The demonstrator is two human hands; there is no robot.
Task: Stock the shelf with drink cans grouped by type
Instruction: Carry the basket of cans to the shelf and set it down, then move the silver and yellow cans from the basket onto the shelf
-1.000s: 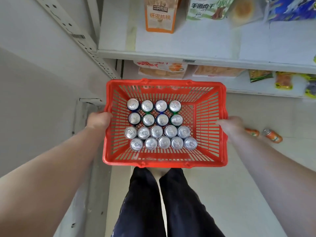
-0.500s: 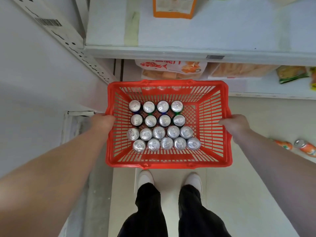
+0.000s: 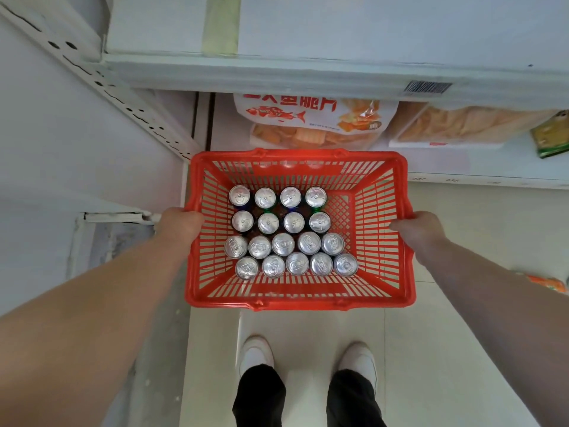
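Head view: L hand (image 3: 180, 224) is curling over the left rim of the red basket (image 3: 295, 303) and R hand (image 3: 418, 229) is gripping the right rim, both holding it up above the floor (image 3: 446, 349) and white shoes (image 3: 255, 354). Inside, the drink cans (image 3: 283, 244) are standing upright in 4 rows, tops up. Beyond the basket, a snack bag (image 3: 308, 118) is lying on the lower shelf (image 3: 492, 174).

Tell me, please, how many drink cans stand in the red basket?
18 drink cans, all upright in the red basket: four in each of the two far rows, five in each of the two near rows. Only their tops show, so any beneath would be hidden.
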